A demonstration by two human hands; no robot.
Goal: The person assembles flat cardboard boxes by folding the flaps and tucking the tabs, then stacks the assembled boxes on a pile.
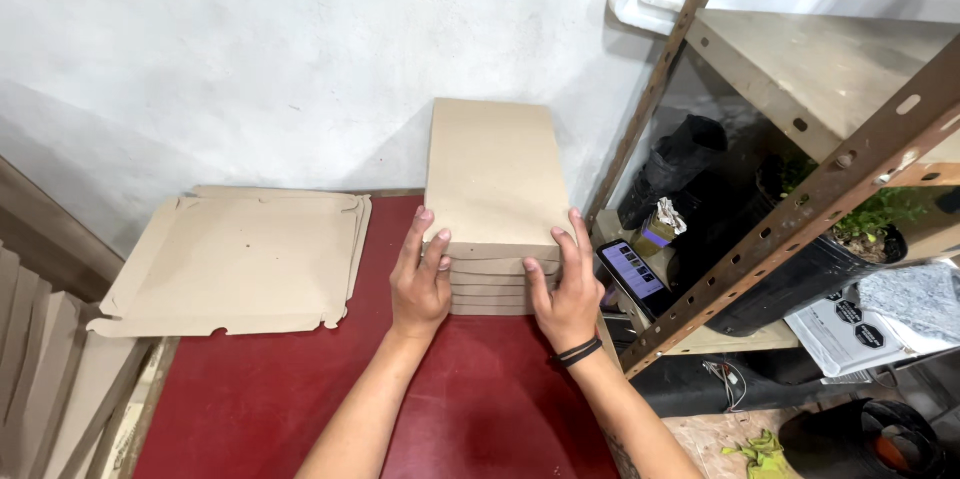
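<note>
- At nine o'clock, a pile of flat unfolded cardboard blanks (240, 259) lies on the red table (280, 389), against the white wall (250, 49).
- Left hand (420, 284), near centre, fingers spread and pressed flat against the left side of a stack of folded cardboard boxes (492, 179).
- The stack sits at twelve o'clock on the table, touching the wall.
- Right hand (566, 289), with a black wristband (580, 351), fingers extended, cups the stack's right front corner.
- At three o'clock, a phone (632, 274) with a lit screen rests on a metal shelf rack (790, 229).
</note>
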